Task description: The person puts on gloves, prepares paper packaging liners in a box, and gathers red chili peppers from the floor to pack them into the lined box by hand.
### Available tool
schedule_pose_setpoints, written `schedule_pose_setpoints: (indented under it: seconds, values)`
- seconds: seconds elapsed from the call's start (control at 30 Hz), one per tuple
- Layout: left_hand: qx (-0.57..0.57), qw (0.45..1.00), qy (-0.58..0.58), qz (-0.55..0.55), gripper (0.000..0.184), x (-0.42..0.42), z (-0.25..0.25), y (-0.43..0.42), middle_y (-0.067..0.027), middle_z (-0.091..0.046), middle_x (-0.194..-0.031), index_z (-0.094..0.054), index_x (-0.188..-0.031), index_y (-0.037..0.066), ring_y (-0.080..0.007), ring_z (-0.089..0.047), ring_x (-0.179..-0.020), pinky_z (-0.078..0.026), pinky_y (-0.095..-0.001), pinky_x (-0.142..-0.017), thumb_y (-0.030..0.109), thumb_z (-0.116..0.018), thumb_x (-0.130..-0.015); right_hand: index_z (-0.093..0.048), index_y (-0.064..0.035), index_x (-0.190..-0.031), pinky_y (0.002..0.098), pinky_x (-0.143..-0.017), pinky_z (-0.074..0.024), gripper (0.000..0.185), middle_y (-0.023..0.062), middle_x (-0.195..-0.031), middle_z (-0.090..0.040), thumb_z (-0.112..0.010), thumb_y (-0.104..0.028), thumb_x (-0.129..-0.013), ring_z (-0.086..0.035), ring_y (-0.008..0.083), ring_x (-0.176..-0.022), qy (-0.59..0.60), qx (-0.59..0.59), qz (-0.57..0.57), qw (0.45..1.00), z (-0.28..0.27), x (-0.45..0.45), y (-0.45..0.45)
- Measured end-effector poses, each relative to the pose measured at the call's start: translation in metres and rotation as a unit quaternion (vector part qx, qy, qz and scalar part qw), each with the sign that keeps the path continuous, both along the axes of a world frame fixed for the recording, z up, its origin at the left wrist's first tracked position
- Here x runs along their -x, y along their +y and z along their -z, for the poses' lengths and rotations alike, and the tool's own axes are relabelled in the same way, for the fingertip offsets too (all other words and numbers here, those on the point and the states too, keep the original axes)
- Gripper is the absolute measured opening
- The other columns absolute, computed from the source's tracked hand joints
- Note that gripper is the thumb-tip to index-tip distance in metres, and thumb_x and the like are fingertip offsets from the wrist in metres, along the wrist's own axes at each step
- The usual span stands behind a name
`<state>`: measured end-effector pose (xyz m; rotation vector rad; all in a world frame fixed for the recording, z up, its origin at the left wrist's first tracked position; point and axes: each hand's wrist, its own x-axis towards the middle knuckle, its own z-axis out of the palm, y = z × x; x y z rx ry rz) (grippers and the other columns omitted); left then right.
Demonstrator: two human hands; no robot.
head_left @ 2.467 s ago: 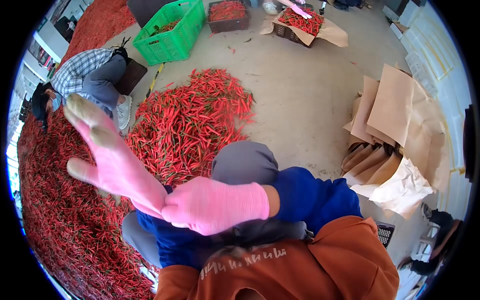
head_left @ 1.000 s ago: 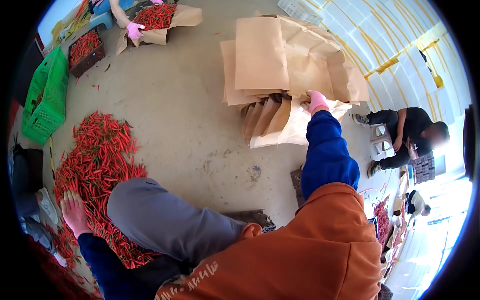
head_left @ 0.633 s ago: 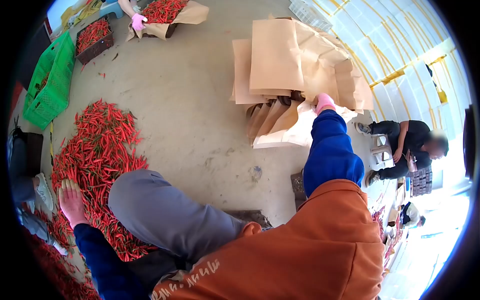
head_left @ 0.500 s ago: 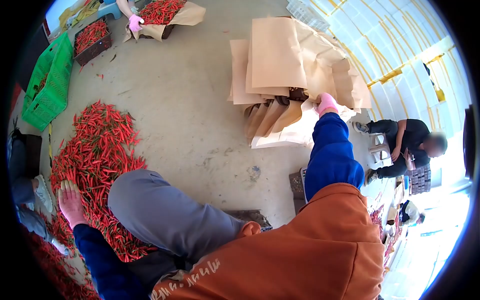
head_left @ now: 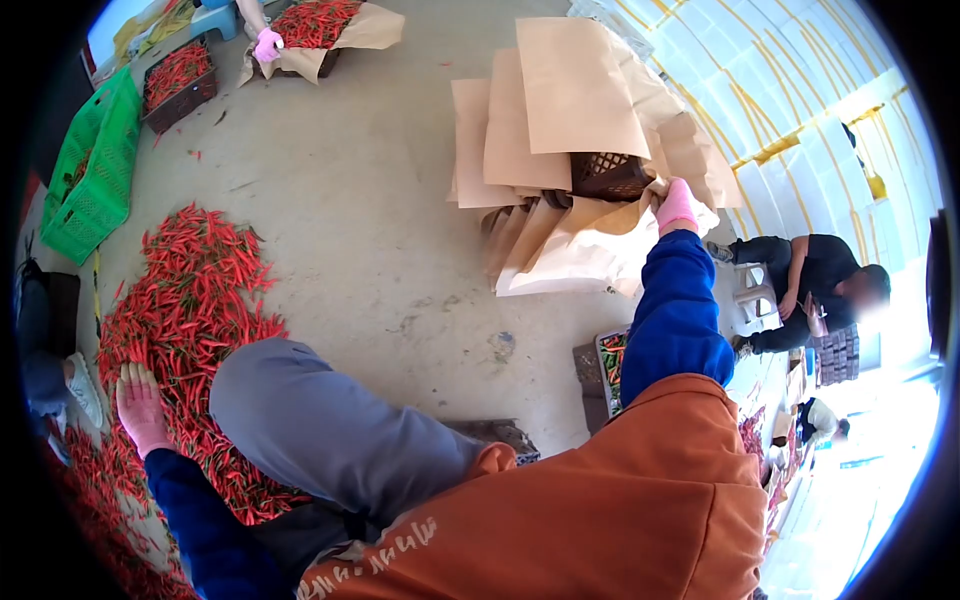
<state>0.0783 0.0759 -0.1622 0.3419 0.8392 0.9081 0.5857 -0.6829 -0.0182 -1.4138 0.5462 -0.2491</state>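
Note:
My left hand [head_left: 142, 408], in a pink glove with pale fingertips, lies flat with fingers stretched at the left edge of a heap of red chillies [head_left: 205, 290]. My right hand [head_left: 677, 207], gloved in pink, is closed on the edge of a paper-lined crate [head_left: 612, 176] in a stack. Brown paper sheets [head_left: 575, 90] cover the top of that stack, and the crate's dark lattice side shows under them. Crumpled paper [head_left: 590, 245] hangs down left of my right hand. My right fingertips are partly hidden.
A green crate [head_left: 95, 175] and a dark crate of chillies [head_left: 180, 85] stand at upper left. A co-worker's gloved hand [head_left: 268, 45] touches another paper-lined crate at the top. A crate [head_left: 612, 370] holds chillies beside my right sleeve. A seated person [head_left: 815, 290] is at right.
My hands have parted from each other, the right reaching to the stack. Lately it has pulled slightly right, the top paper has tilted and more of the dark crate shows. My left hand stays nearly still.

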Motion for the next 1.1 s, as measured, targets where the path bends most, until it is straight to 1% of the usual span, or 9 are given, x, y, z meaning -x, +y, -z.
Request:
schedule_pose_setpoints:
  seconds: [0.1, 0.3, 0.4, 0.47, 0.67, 0.73, 0.83, 0.93, 1.1]
  values:
    - [0.002, 1.000, -0.005, 0.013, 0.045, 0.000, 0.004, 0.001, -0.0124, -0.041, -0.142, -0.040, -0.137, 0.003, -0.0247, -0.037, -0.133, -0.031, -0.0394, -0.112, 0.025, -0.042, -0.099, -0.056, -0.0033, -0.093, 0.0327, -0.057, -0.0515, 0.017, 0.0101, -0.079, -0.057, -0.058, -0.018, -0.084, -0.060, 0.0240, -0.070, -0.031, -0.083, 0.030, 0.996, -0.016, 0.004, -0.013]
    - [0.007, 1.000, -0.003, 0.007, 0.043, 0.005, 0.007, -0.002, -0.0110, -0.043, -0.141, -0.042, -0.136, 0.003, -0.0237, -0.039, -0.131, -0.034, -0.0375, -0.110, 0.025, -0.041, -0.099, -0.050, -0.0037, -0.117, 0.0324, -0.074, -0.0486, 0.048, 0.0129, -0.085, -0.059, -0.073, -0.010, -0.075, -0.058, 0.0249, -0.083, -0.216, 0.132, 0.046, 0.966, 0.001, 0.010, -0.047]
    - [0.013, 1.000, 0.000, 0.009, 0.042, 0.012, 0.017, 0.011, -0.0101, -0.047, -0.138, -0.046, -0.133, 0.003, -0.0237, -0.043, -0.129, -0.039, -0.0381, -0.106, 0.025, -0.046, -0.097, -0.050, -0.0050, -0.118, 0.0398, -0.069, -0.0499, 0.051, 0.0098, -0.086, -0.057, -0.070, -0.005, -0.072, -0.058, 0.0259, -0.079, -0.192, 0.121, 0.056, 0.972, -0.022, 0.026, -0.032]
    - [0.007, 1.000, -0.013, 0.020, 0.041, 0.019, 0.029, 0.021, -0.0098, -0.050, -0.134, -0.049, -0.131, 0.003, -0.0238, -0.046, -0.126, -0.041, -0.0385, -0.104, 0.025, -0.049, -0.096, -0.050, -0.0060, -0.117, 0.0430, -0.065, -0.0506, 0.050, 0.0077, -0.086, -0.056, -0.066, -0.001, -0.071, -0.058, 0.0255, -0.074, -0.128, 0.035, 0.112, 0.985, -0.045, 0.035, -0.019]
    - [0.010, 1.000, -0.006, 0.014, 0.041, 0.022, 0.026, 0.017, -0.0108, -0.049, -0.135, -0.048, -0.131, 0.003, -0.0245, -0.045, -0.127, -0.041, -0.0387, -0.104, 0.026, -0.049, -0.096, -0.058, 0.0032, -0.096, 0.0358, -0.063, -0.0520, 0.027, 0.0103, -0.084, -0.060, -0.062, -0.003, -0.070, -0.062, 0.0244, -0.073, -0.294, 0.119, 0.072, 0.945, -0.074, 0.059, -0.033]
    - [0.006, 1.000, 0.005, 0.014, 0.042, 0.021, 0.022, 0.012, -0.0111, -0.048, -0.136, -0.048, -0.131, 0.003, -0.0247, -0.045, -0.127, -0.041, -0.0387, -0.104, 0.026, -0.048, -0.097, -0.060, 0.0019, -0.090, 0.0361, -0.063, -0.0513, 0.022, 0.0105, -0.080, -0.060, -0.063, -0.005, -0.069, -0.061, 0.0237, -0.072, -0.222, 0.156, 0.094, 0.958, -0.097, 0.072, -0.041]
    - [0.000, 1.000, 0.005, 0.020, 0.045, 0.022, 0.014, 0.000, -0.0118, -0.044, -0.139, -0.044, -0.135, 0.003, -0.0249, -0.042, -0.130, -0.039, -0.0384, -0.106, 0.027, -0.047, -0.097, -0.061, 0.0007, -0.088, 0.0272, -0.064, -0.0474, 0.015, 0.0050, -0.077, -0.061, -0.063, -0.008, -0.075, -0.059, 0.0181, -0.069, -0.315, 0.187, -0.059, 0.928, -0.118, 0.103, -0.040]
    - [-0.012, 1.000, -0.003, 0.028, 0.048, 0.028, 0.020, 0.002, -0.0122, -0.040, -0.143, -0.039, -0.138, 0.004, -0.0251, -0.038, -0.133, -0.036, -0.0378, -0.108, 0.027, -0.046, -0.097, -0.062, 0.0007, -0.089, 0.0266, -0.065, -0.0475, 0.022, 0.0069, -0.079, -0.062, -0.054, -0.020, -0.088, -0.060, 0.0168, -0.071, -0.328, 0.168, -0.083, 0.926, -0.132, 0.091, -0.063]
    - [-0.004, 0.999, 0.036, 0.005, 0.045, 0.014, -0.006, -0.015, -0.0124, -0.039, -0.143, -0.038, -0.138, 0.004, -0.0264, -0.037, -0.132, -0.030, -0.0403, -0.111, 0.026, -0.037, -0.099, -0.062, -0.0029, -0.097, 0.0292, -0.071, -0.0482, 0.024, 0.0051, -0.089, -0.061, -0.059, -0.025, -0.087, -0.060, 0.0156, -0.081, -0.307, 0.030, -0.121, 0.944, -0.155, 0.071, -0.044]
